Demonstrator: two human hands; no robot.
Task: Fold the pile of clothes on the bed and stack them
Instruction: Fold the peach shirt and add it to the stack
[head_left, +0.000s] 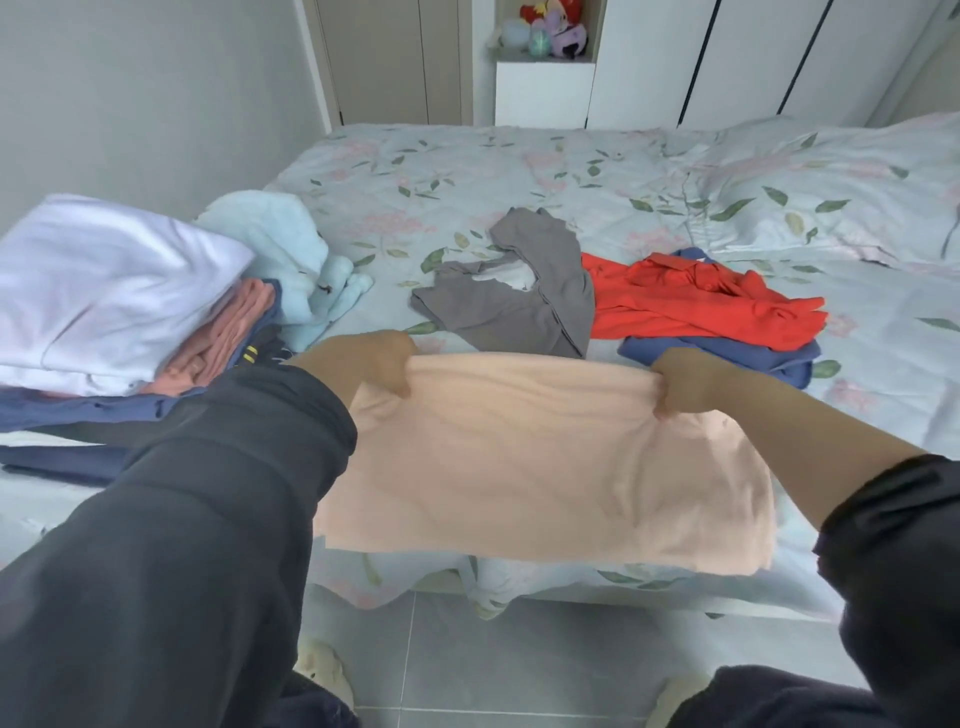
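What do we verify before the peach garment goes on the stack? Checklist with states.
1. Left hand pinches peach garment top edge: ok.
2. Right hand pinches the opposite corner: ok.
3. Garment spread between hands: ok.
4. Garment fully folded: cannot tell, underside hidden.
5. Stack top level: cannot tell, blurred.
6. Pile cleared: not ok; grey garment, red garment and blue garment lie unfolded.

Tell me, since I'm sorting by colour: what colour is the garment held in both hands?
Pale peach garment, plain and unpatterned, seen in the head view.
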